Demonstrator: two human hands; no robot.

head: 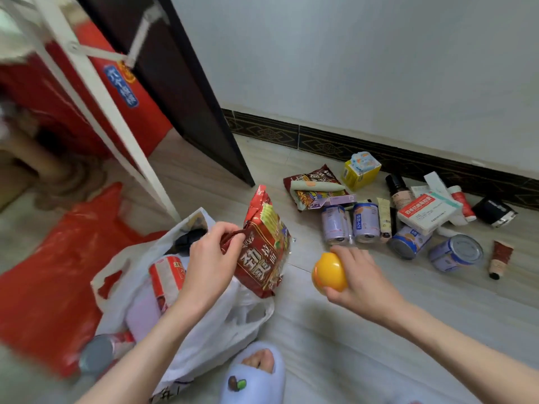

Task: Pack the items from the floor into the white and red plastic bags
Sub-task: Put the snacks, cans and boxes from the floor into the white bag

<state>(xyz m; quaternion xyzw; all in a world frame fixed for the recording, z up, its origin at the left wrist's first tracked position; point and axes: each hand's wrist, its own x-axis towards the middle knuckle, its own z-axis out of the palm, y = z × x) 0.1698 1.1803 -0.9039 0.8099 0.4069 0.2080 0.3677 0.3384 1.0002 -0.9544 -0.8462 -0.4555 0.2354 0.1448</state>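
My left hand grips the edge of a red instant-noodle packet, held upright just above the open white plastic bag. Inside that bag lie a red-and-white packet and a dark item. My right hand holds a round orange-yellow container over the floor, right of the bag. The red plastic bag lies flat on the floor to the left, with a bottle at its near edge. Several cans, boxes and tubes lie on the floor near the wall.
A dark door stands open behind the bags, with a white metal rack leg and a red carton to the left. A yellow box, a snack packet and a medicine box lie by the skirting. My slippered foot is beside the white bag.
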